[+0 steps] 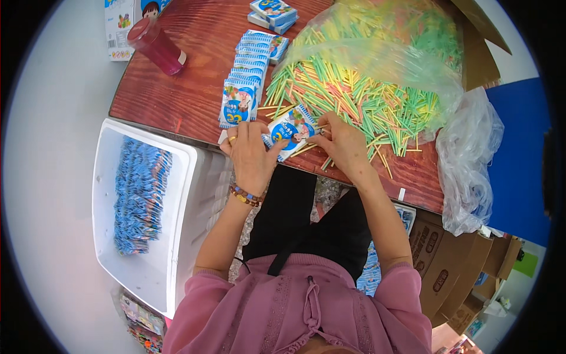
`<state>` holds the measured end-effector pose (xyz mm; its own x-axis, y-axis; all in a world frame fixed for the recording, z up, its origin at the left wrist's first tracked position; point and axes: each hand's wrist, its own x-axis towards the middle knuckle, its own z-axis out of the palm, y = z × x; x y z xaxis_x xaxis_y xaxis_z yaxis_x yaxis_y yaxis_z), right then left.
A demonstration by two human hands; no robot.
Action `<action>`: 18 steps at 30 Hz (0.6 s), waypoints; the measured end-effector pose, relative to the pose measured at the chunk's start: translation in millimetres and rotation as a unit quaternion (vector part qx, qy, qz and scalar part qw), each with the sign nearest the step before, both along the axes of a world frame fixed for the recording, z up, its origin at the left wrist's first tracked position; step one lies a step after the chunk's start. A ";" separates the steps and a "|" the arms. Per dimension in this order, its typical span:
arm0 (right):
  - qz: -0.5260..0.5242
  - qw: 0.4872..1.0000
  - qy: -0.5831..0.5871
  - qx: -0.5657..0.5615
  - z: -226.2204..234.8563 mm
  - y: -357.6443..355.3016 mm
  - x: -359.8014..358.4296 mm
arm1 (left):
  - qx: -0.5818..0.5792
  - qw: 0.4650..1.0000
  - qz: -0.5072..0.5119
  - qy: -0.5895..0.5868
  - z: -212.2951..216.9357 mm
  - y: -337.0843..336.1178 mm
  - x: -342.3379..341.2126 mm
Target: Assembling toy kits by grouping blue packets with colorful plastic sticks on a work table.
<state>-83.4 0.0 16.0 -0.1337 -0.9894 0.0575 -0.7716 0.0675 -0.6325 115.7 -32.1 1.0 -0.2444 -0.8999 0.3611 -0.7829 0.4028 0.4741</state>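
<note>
A small blue-and-white packet [290, 131] is held at the table's near edge, between both hands. My left hand [250, 158] is closed on its left end, thumb across the printed front. Thumb and fingers of my right hand [346, 146] pinch at its right end; whether a stick is also between them is hard to make out. A heap of thin yellow, green and pink sticks [354, 91] spreads just beyond my right hand, a few lying beside and under the packet. Overlapping packets [239, 100] lie in a row beyond my left hand.
A clear plastic bag [383, 62] partly covers the sticks. A pink-red jar [158, 47] and stacked packets [273, 13] stand farther back on the reddish wooden table [200, 71]. At left is a white bin [184, 177] with many packets; cardboard boxes [448, 265] stand at right.
</note>
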 end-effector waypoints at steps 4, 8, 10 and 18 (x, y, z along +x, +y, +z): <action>-0.012 0.999 0.031 0.002 -3.2 1.7 -9.4 | 0.003 0.999 0.018 0.039 -9.4 -4.0 -2.9; -0.017 0.999 0.022 -0.021 -7.8 4.1 -17.0 | -0.044 0.993 0.025 0.104 -9.2 -5.1 -9.4; -0.012 1.000 0.009 -0.013 -6.7 3.4 -17.7 | -0.072 0.993 0.018 0.092 -8.7 -6.3 -4.4; 0.008 0.974 -0.198 -0.106 2.9 -6.5 -20.5 | -0.126 0.990 -0.038 0.048 -0.1 -18.9 1.3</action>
